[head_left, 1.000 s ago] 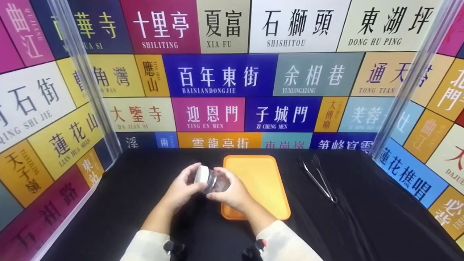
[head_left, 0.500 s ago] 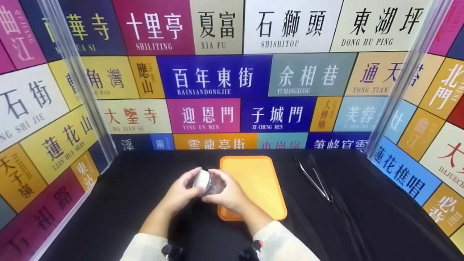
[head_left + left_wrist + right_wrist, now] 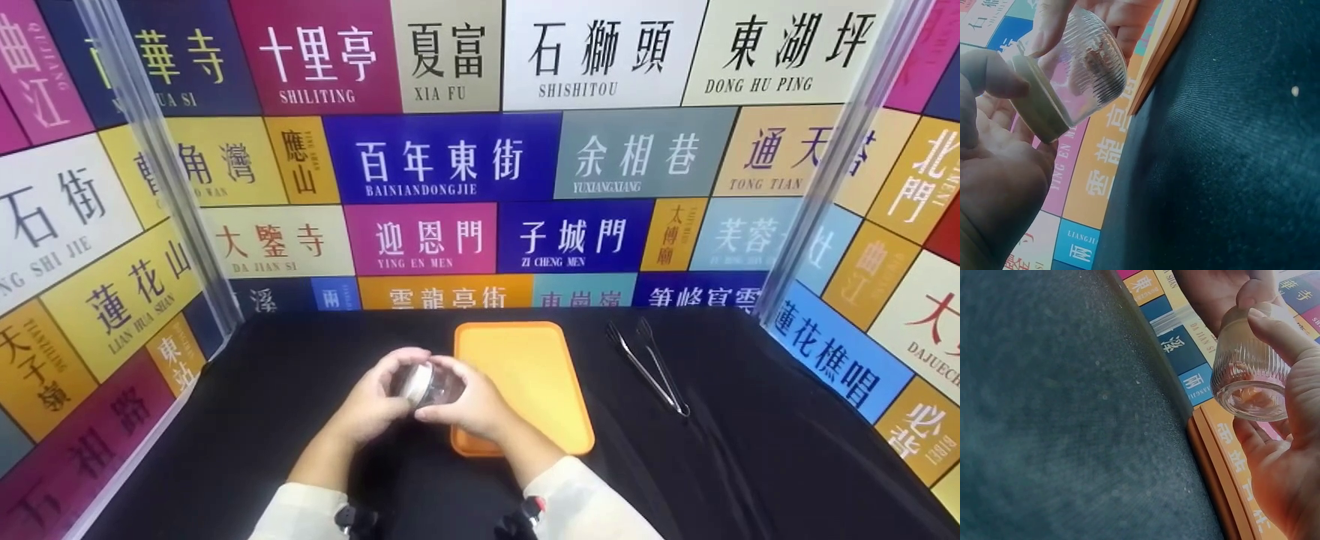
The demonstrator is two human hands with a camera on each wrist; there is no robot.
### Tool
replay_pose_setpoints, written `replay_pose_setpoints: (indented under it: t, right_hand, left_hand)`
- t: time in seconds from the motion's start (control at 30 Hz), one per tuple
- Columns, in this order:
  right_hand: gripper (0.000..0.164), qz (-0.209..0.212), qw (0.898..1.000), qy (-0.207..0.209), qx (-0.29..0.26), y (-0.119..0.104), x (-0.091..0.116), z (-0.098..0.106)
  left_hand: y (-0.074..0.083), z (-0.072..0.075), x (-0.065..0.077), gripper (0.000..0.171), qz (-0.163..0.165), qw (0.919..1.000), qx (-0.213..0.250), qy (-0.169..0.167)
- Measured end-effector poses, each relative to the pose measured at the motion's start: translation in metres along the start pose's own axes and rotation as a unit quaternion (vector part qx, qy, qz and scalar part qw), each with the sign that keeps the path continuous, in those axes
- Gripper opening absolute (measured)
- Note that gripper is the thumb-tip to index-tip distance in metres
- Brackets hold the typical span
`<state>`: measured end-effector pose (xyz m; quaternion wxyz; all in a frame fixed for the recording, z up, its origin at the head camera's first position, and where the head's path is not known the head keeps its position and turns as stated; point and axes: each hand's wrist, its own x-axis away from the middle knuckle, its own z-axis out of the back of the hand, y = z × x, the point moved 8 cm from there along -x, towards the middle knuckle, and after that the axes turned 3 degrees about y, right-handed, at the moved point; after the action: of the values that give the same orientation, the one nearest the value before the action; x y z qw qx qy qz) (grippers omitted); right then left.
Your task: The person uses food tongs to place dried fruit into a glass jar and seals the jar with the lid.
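Observation:
A clear ribbed glass jar (image 3: 448,387) is held tilted above the black tablecloth, its pale lid (image 3: 417,384) facing left. My left hand (image 3: 373,401) grips the lid, thumb and fingers curled round its edge. From the other side my right hand (image 3: 478,401) holds the glass body. In the left wrist view the lid (image 3: 1041,101) sits at the mouth of the jar (image 3: 1098,64). Something small and reddish-brown shows through the glass, but fingers may cause it. The thick jar base (image 3: 1255,402) faces the camera in the right wrist view.
Behind and beneath the right forearm lies an orange tray (image 3: 525,360) on the black cloth (image 3: 300,360). Metal tongs (image 3: 660,379) rest further right, arms spread. Sign-covered panels (image 3: 450,157) enclose the table at the back and sides.
The left hand has shifted round the lid, so less of its white top shows. The jar has come slightly lower. The head view has swung a little to the right.

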<state>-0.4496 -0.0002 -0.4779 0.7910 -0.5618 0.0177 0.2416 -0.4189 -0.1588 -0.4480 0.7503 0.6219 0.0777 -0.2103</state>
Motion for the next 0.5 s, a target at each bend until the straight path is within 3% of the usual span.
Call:
replay_pose_setpoints:
  t: [0.1, 0.2, 0.33, 0.43, 0.5]
  right_hand:
    - [0.085, 0.000, 1.000, 0.005, 0.005, 0.000, -0.001, 0.000]
    - [0.084, 0.002, 1.000, 0.011, 0.005, 0.001, -0.002, 0.001]
    - [0.083, 0.006, 1.000, 0.012, 0.001, 0.001, -0.002, 0.000]
    - [0.085, 0.006, 1.000, 0.010, -0.004, 0.001, -0.003, 0.000]
    - [0.086, 0.005, 1.000, 0.008, -0.010, 0.001, -0.003, 0.001]
  left_hand:
    - [0.001, -0.001, 0.000, 0.076, -0.006, 0.9992, 0.040, -0.004]
    - [-0.001, 0.004, -0.001, 0.065, 0.016, 0.9987, 0.035, 0.034]
    - [-0.009, 0.011, 0.000, 0.051, 0.064, 0.9921, -0.057, 0.092]
    - [-0.013, 0.011, 0.000, 0.059, 0.092, 0.9840, -0.119, 0.095]
    - [-0.015, 0.010, 0.001, 0.062, 0.102, 0.9814, -0.136, 0.089]
